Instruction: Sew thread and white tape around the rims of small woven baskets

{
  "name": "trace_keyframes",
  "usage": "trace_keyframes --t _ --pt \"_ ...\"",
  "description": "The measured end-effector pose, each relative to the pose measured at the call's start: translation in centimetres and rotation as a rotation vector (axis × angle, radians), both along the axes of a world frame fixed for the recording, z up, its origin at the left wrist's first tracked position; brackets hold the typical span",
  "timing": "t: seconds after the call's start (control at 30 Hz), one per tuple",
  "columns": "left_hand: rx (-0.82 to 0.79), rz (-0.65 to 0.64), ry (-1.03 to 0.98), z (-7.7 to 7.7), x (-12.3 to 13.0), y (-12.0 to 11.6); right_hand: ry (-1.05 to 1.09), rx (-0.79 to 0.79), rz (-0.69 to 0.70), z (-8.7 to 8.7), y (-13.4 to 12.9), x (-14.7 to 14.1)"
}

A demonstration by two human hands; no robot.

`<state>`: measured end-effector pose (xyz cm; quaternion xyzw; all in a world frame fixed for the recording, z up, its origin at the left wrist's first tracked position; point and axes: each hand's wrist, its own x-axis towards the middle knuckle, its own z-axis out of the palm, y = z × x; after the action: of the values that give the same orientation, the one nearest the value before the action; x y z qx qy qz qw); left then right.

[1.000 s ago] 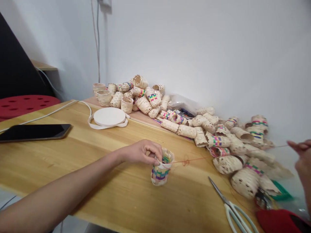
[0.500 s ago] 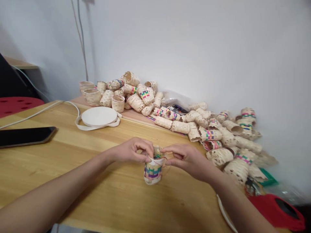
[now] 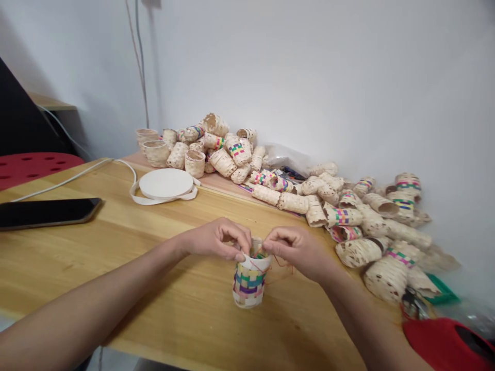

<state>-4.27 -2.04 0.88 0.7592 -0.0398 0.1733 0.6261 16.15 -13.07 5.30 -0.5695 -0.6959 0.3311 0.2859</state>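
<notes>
one small woven basket, banded in green, purple and pink strips, stands upright over the tabletop between the two hands, its white rim strip right under the fingertips. the left hand pinches narrowly at the rim's left side; the right hand pinches narrowly at its right side, with red thread running from the rim past that hand. a second ago the right hand was off at the far right, drawing the thread out; now it has closed in on the basket. behind lie one white tape roll, one phone and a heap of woven baskets, too many to count.
</notes>
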Motion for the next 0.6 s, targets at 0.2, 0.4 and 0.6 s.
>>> trace_keyframes --t 0.2,0.4,0.6 --pt "-0.043 0.072 0.013 -0.8 0.1 1.0 -0.319 0.51 -0.329 -1.3 0.9 1.3" --pt "-0.104 0.017 0.008 -1.2 0.1 1.2 -0.517 0.666 -0.591 -4.6 1.7 5.5" --pt "-0.154 -0.013 0.008 -1.4 -0.2 1.6 -0.725 0.373 -0.85 -7.0 1.9 10.2"
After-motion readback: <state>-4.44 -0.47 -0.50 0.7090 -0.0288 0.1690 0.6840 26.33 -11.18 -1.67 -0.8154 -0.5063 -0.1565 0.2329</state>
